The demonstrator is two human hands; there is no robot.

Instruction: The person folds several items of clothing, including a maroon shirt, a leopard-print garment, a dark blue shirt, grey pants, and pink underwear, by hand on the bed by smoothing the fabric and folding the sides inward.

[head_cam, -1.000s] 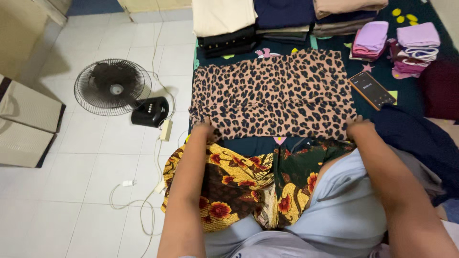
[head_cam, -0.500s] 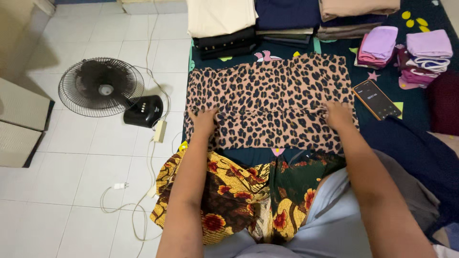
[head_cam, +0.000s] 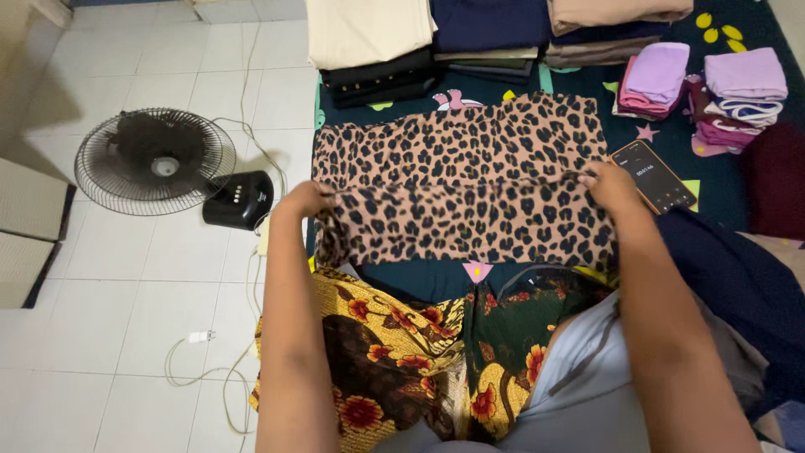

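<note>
Leopard-print cloth (head_cam: 470, 180) lies spread on the dark patterned sheet (head_cam: 713, 176), near half lifted between both hands. Left hand (head_cam: 309, 200) is pinched closed on the cloth's left edge, right hand (head_cam: 610, 183) pinched closed on its right edge, both at about the mid fold line. Fabric looks thin, soft and light: it sags between the grips and drapes below them, no stiffness to carry a shape. Judgement: hold at the side edges as now, keep tension across so the span stays flat; a one-point grip would let it bunch. Not fragile, likely a bit slippery on the sheet. Just right of the right grip: a phone (head_cam: 653, 175), screen lit, close to the cloth's corner. Beyond the grips: folded stacks (head_cam: 377, 38) in cream, black and navy. Left of the left grip, on the tiled floor: a fan (head_cam: 155, 159) and its black base (head_cam: 237, 200). Below the grips: yellow and green floral fabric (head_cam: 402, 344) over the person's lap.
</note>
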